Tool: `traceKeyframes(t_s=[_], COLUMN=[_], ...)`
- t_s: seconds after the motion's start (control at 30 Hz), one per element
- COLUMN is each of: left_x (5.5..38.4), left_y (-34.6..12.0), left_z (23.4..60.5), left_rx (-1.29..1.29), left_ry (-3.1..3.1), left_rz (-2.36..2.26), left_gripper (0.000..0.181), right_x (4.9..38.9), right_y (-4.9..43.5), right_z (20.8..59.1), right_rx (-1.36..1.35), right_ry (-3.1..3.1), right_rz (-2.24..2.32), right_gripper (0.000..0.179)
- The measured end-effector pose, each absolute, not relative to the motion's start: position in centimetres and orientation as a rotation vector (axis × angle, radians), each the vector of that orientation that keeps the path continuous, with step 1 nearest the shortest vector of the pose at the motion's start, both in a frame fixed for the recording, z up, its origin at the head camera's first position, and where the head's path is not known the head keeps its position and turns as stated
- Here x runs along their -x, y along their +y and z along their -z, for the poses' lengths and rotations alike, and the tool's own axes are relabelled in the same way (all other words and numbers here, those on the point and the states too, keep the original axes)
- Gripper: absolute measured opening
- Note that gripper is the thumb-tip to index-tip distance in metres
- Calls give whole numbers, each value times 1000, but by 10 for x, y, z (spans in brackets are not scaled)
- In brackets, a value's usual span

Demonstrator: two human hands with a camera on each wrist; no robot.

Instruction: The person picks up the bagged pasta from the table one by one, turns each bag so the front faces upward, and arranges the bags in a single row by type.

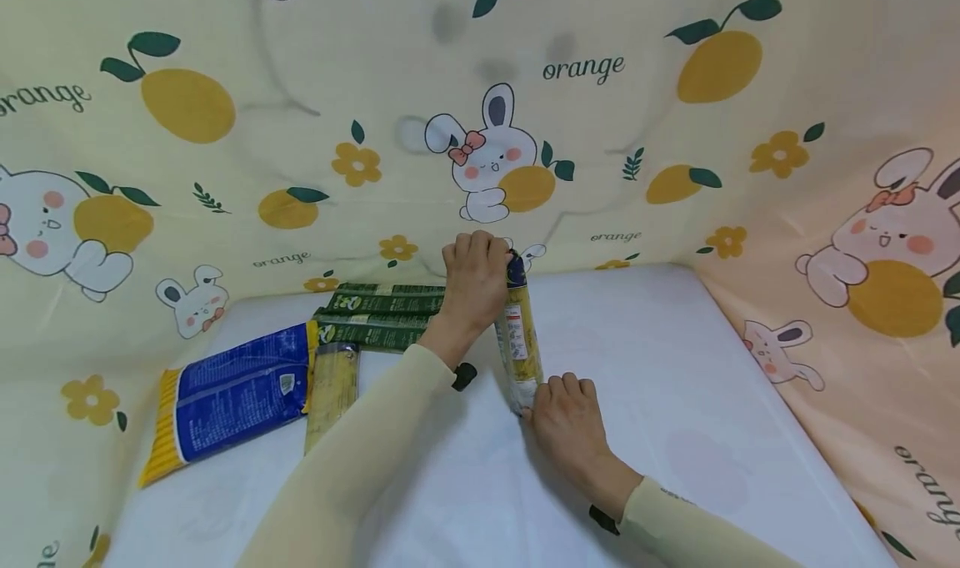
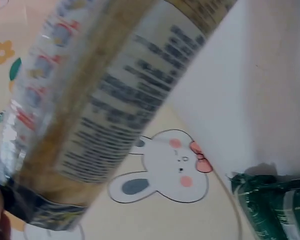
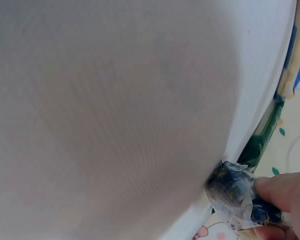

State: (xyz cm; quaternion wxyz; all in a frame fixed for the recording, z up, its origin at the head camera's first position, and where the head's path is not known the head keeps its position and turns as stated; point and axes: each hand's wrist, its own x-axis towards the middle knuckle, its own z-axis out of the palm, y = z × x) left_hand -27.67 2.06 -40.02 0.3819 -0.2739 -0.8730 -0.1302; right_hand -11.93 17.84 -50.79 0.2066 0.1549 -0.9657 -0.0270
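Observation:
Both hands hold a long clear-wrapped pack of dried noodles [image 1: 528, 334], yellowish with a white printed label and dark blue ends. My left hand [image 1: 476, 280] grips its far end; the fingertips show at the lower left corner of the left wrist view, by the blue end of the noodle pack [image 2: 105, 110]. At the near end, my right hand [image 1: 568, 426] pinches the crinkled wrapper. In the right wrist view, the thumb and a finger of the right hand [image 3: 285, 197] squeeze that blue-and-clear end [image 3: 230, 192].
Left of the hands, dark green packs [image 1: 375, 332] lie at the back of the white table [image 1: 660, 368]. A second clear noodle pack [image 1: 332, 389] lies beside a large blue-and-yellow bag [image 1: 240, 393]. A cloth printed with rabbits and oranges [image 1: 600, 134] hangs behind and at the sides.

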Motion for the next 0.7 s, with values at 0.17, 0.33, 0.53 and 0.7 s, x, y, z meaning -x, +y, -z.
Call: traceKeyframes(t_s=[0.17, 0.33, 0.53, 0.7], left_x=[268, 263, 259, 259], left_y=[27, 30, 29, 23], left_z=[394, 387, 378, 372], left_rx=[641, 568, 488, 510], left_ry=[-2194, -2236, -2399, -2500], left_rz=[241, 161, 133, 106], left_gripper=[22, 32, 53, 40], right_x=[117, 116, 117, 115], right_y=[177, 177, 171, 163], right_z=[510, 512, 513, 514], right_rx=[-419, -423, -424, -479], right_ry=[-2688, -2678, -2638, -2582], right_rz=[85, 81, 73, 56], right_gripper=[47, 47, 50, 55])
